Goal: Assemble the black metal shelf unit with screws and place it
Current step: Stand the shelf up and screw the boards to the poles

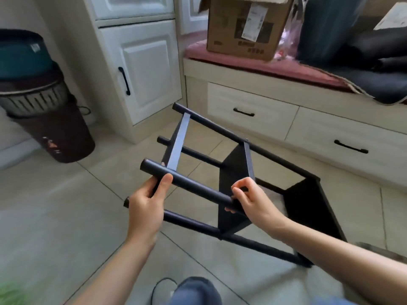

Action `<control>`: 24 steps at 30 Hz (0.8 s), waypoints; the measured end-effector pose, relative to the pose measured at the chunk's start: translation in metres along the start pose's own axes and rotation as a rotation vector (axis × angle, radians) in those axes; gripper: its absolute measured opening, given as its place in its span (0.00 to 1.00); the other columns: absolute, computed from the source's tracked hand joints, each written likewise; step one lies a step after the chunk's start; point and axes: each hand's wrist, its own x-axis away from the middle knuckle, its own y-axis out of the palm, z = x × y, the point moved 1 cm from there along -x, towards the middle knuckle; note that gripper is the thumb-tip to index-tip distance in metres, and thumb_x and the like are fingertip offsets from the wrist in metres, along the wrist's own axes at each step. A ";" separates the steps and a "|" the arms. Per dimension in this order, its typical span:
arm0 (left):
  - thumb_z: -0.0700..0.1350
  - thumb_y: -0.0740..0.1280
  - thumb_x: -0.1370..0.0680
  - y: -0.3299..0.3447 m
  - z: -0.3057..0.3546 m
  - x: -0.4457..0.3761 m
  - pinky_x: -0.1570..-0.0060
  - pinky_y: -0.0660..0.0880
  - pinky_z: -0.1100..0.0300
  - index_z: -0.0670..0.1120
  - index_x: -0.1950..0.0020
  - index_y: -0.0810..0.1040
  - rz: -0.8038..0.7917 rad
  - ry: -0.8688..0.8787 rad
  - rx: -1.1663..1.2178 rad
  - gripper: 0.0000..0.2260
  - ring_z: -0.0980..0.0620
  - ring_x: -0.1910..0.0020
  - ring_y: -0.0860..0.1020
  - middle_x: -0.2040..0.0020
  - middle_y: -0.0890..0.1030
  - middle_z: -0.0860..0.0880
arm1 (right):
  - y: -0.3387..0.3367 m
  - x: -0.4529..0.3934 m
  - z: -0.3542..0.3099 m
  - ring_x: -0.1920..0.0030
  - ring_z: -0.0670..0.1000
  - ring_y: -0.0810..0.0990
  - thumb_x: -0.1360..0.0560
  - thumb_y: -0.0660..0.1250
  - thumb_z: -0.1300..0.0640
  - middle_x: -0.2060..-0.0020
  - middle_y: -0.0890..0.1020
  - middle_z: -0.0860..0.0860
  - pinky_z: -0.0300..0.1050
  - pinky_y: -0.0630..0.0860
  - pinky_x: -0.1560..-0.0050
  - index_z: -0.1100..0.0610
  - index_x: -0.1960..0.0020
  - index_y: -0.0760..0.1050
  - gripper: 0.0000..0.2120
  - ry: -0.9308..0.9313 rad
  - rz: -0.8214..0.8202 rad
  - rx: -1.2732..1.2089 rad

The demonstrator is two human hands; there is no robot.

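The black metal shelf unit [237, 164] lies tilted on its side over the tiled floor, its round legs pointing to the upper left and several flat shelf panels between them. My left hand [146, 205] grips the nearest round leg [191, 186] close to its free end, thumb on top. My right hand [251, 201] pinches the same leg further along, where the middle shelf panel meets it. Whether a screw sits under those fingertips is hidden.
A white cabinet [141, 69] stands behind on the left, a dark bin [57, 133] with stacked basins beside it. A drawer bench [286, 119] with a red cushion carries a cardboard box [244, 25] and dark bags. My knee [196, 291] is at the bottom edge.
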 end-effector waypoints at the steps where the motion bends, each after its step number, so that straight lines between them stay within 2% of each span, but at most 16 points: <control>1: 0.62 0.69 0.27 -0.008 -0.017 0.002 0.57 0.73 0.72 0.64 0.53 0.85 0.016 -0.045 0.021 0.08 0.62 0.57 0.78 0.57 0.82 0.59 | 0.009 -0.004 0.006 0.57 0.51 0.85 0.17 0.59 0.55 0.53 0.81 0.56 0.48 0.83 0.53 0.54 0.47 0.70 0.03 0.007 -0.009 0.028; 3: 0.64 0.70 0.30 -0.017 -0.048 0.006 0.55 0.72 0.65 0.64 0.56 0.85 0.044 -0.128 0.055 0.09 0.57 0.57 0.76 0.57 0.80 0.55 | 0.022 -0.013 0.018 0.56 0.51 0.84 0.17 0.59 0.54 0.54 0.81 0.56 0.49 0.83 0.52 0.53 0.48 0.70 0.03 0.018 -0.029 0.096; 7: 0.66 0.71 0.34 -0.020 -0.095 0.007 0.46 0.73 0.62 0.56 0.50 0.86 0.105 -0.235 0.118 0.20 0.60 0.48 0.83 0.50 0.86 0.57 | 0.033 -0.030 0.038 0.52 0.56 0.82 0.17 0.60 0.54 0.54 0.81 0.55 0.56 0.80 0.47 0.54 0.47 0.71 0.04 0.033 -0.067 0.216; 10: 0.65 0.73 0.33 -0.019 -0.120 0.008 0.41 0.72 0.61 0.50 0.45 0.85 0.111 -0.270 0.143 0.25 0.59 0.43 0.82 0.46 0.86 0.55 | 0.036 -0.038 0.053 0.52 0.54 0.82 0.18 0.60 0.54 0.55 0.81 0.52 0.54 0.79 0.46 0.53 0.48 0.71 0.03 0.030 -0.083 0.268; 12: 0.63 0.73 0.31 -0.019 -0.132 0.009 0.39 0.73 0.62 0.48 0.43 0.85 0.109 -0.288 0.162 0.25 0.58 0.41 0.81 0.44 0.86 0.54 | 0.036 -0.043 0.063 0.52 0.50 0.81 0.18 0.60 0.53 0.55 0.81 0.48 0.49 0.80 0.47 0.51 0.48 0.71 0.03 0.021 -0.100 0.301; 16: 0.60 0.73 0.29 -0.019 -0.153 0.013 0.45 0.73 0.73 0.48 0.41 0.84 0.109 -0.310 0.198 0.23 0.59 0.39 0.80 0.41 0.84 0.54 | 0.042 -0.047 0.081 0.52 0.51 0.82 0.18 0.60 0.51 0.56 0.81 0.47 0.43 0.80 0.53 0.45 0.51 0.69 0.03 0.051 -0.136 0.300; 19: 0.59 0.73 0.29 -0.023 -0.169 0.018 0.42 0.74 0.69 0.47 0.40 0.83 0.108 -0.364 0.245 0.23 0.57 0.37 0.79 0.40 0.84 0.52 | 0.047 -0.048 0.092 0.55 0.54 0.82 0.18 0.60 0.49 0.59 0.82 0.50 0.50 0.80 0.54 0.42 0.52 0.68 0.04 0.056 -0.161 0.303; 21: 0.62 0.75 0.31 -0.028 -0.179 0.023 0.40 0.72 0.63 0.49 0.43 0.85 0.125 -0.395 0.243 0.23 0.56 0.39 0.80 0.42 0.85 0.51 | 0.053 -0.046 0.097 0.58 0.55 0.81 0.19 0.60 0.49 0.60 0.82 0.51 0.51 0.80 0.57 0.40 0.53 0.68 0.05 0.048 -0.191 0.309; 24: 0.64 0.77 0.33 -0.035 -0.193 0.028 0.39 0.70 0.58 0.52 0.47 0.87 0.124 -0.445 0.237 0.21 0.55 0.43 0.81 0.45 0.86 0.49 | 0.061 -0.045 0.108 0.63 0.53 0.78 0.19 0.59 0.47 0.61 0.83 0.54 0.48 0.79 0.60 0.41 0.52 0.68 0.03 0.051 -0.222 0.307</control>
